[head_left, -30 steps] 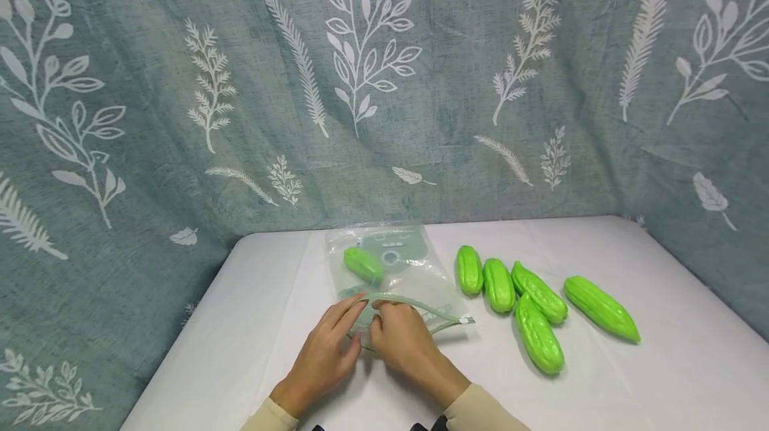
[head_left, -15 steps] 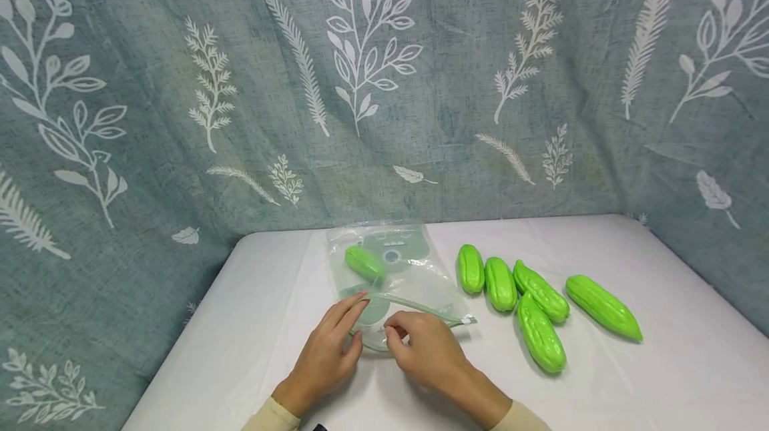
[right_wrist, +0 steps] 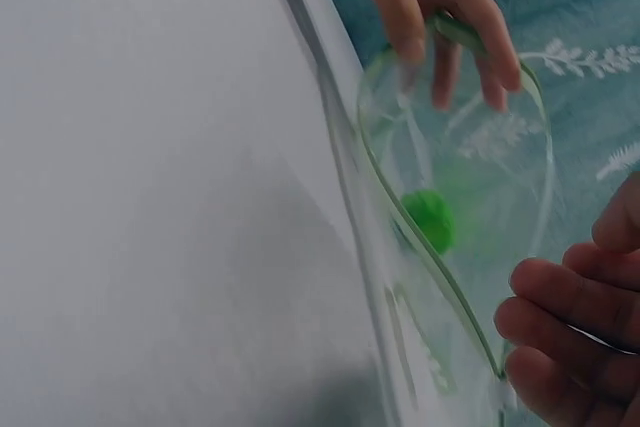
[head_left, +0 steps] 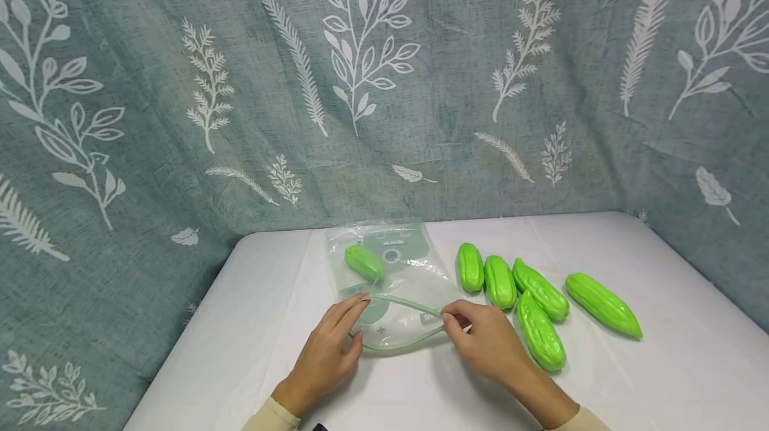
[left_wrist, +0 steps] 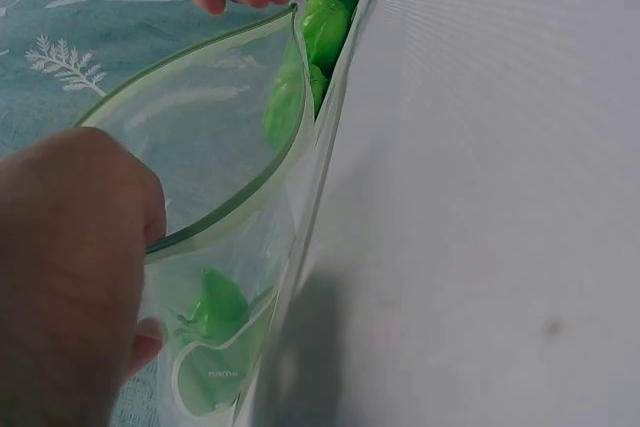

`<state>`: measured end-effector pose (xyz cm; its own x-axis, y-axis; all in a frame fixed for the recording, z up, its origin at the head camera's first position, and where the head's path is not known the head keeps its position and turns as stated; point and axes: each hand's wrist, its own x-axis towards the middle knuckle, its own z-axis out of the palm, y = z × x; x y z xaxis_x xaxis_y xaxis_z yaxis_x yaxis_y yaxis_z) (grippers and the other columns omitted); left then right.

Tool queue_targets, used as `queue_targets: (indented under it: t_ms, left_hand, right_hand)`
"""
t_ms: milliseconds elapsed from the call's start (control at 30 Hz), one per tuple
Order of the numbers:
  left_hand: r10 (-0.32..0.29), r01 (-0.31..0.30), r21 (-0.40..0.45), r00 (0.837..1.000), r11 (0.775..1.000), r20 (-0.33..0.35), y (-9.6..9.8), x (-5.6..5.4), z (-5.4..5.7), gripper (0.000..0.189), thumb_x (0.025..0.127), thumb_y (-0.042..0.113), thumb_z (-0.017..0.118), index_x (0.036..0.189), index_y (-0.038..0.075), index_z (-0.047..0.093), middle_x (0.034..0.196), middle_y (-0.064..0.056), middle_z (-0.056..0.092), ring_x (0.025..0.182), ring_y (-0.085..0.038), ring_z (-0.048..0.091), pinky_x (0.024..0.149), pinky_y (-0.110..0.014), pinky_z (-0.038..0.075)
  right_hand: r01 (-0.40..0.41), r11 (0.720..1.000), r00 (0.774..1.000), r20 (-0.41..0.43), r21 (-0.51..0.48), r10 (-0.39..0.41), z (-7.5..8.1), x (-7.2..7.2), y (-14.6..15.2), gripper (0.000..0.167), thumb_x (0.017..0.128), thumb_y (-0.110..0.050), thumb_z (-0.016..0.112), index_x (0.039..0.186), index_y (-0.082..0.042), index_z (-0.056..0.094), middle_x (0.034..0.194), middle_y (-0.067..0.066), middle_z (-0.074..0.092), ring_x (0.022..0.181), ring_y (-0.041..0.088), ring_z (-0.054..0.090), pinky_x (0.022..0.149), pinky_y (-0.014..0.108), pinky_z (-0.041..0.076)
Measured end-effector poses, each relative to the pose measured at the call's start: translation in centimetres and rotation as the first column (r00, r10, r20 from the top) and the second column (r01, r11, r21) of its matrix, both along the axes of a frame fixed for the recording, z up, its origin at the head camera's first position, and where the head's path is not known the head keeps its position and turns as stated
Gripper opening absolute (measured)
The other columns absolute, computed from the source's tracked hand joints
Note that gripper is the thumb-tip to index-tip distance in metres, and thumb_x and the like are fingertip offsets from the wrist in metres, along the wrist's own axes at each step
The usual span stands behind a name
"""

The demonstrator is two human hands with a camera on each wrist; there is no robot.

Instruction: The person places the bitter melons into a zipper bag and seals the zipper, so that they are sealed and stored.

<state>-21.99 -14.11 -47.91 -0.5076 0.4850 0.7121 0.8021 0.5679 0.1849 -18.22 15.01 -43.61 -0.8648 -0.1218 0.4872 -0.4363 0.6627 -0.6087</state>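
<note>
A clear zip bag [head_left: 401, 331] with pale green print lies on the white table, its green-edged mouth spread wide toward me. Inside, near its far end, is one bright green ridged gourd [head_left: 364, 263]. My left hand [head_left: 329, 344] holds the left end of the mouth; in the right wrist view its fingers [right_wrist: 497, 57] spread at the rim. My right hand [head_left: 489, 341] is at the right corner of the mouth with nothing in it. In the right wrist view its fingers [right_wrist: 575, 312] are loosely bent beside that corner, thumb apart from them.
Several more green gourds lie right of the bag: two upright ones [head_left: 470, 268] side by side, two touching ones [head_left: 541, 334], and a longer one [head_left: 603, 305] farther right. A blue-green leaf-patterned curtain [head_left: 384, 84] hangs behind the table [head_left: 198, 351].
My right hand has come out of the bag's mouth and moved right to its right corner. My left hand has stayed at the left end. The gourd in the bag has not moved.
</note>
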Motion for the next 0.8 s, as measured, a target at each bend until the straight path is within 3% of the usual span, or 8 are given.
queue_targets:
  t_ms: [200,400,600,800]
  left_hand:
    - [0.006,-0.006,0.006,1.000,1.000,0.006,-0.2,0.0,-0.1,0.063,0.080,-0.002,0.067,0.141,0.006,0.054,0.147,-0.008,0.050,0.127,-0.025,0.053,0.107,-0.028,0.042]
    - [0.006,-0.006,-0.001,1.000,1.000,0.012,-0.3,0.0,0.0,0.061,0.082,-0.002,0.066,0.141,0.005,0.053,0.147,-0.010,0.049,0.127,-0.026,0.052,0.103,-0.036,0.048]
    - [0.008,-0.008,-0.005,1.000,1.000,0.011,-0.4,0.0,0.0,0.061,0.082,-0.001,0.066,0.142,0.006,0.053,0.148,-0.009,0.049,0.129,-0.026,0.051,0.104,-0.035,0.047]
    - [0.014,-0.014,-0.005,1.000,1.000,0.013,-0.3,-0.1,0.1,0.061,0.082,-0.001,0.066,0.141,0.005,0.053,0.148,-0.008,0.049,0.129,-0.026,0.051,0.105,-0.036,0.047]
  right_hand:
    - [0.038,0.999,0.999,-0.037,-0.006,-0.038,0.6,-0.1,2.6,0.010,0.091,-0.010,0.068,0.090,-0.018,0.076,0.076,-0.018,0.067,0.069,0.000,0.062,0.063,0.026,0.055]
    - [0.077,0.997,0.997,-0.008,-0.001,-0.077,1.2,-0.1,5.3,0.009,0.096,-0.016,0.067,0.096,-0.015,0.075,0.080,-0.015,0.070,0.073,0.003,0.065,0.066,0.027,0.056]
    - [0.156,0.987,0.988,0.012,0.045,-0.157,2.1,0.2,7.5,0.019,0.097,-0.024,0.066,0.106,-0.010,0.075,0.087,-0.006,0.073,0.079,0.013,0.067,0.068,0.030,0.056]
    - [0.215,0.974,0.974,0.052,0.075,-0.220,2.1,0.5,9.8,0.025,0.099,-0.026,0.064,0.112,-0.007,0.073,0.095,0.003,0.074,0.083,0.021,0.067,0.067,0.031,0.055]
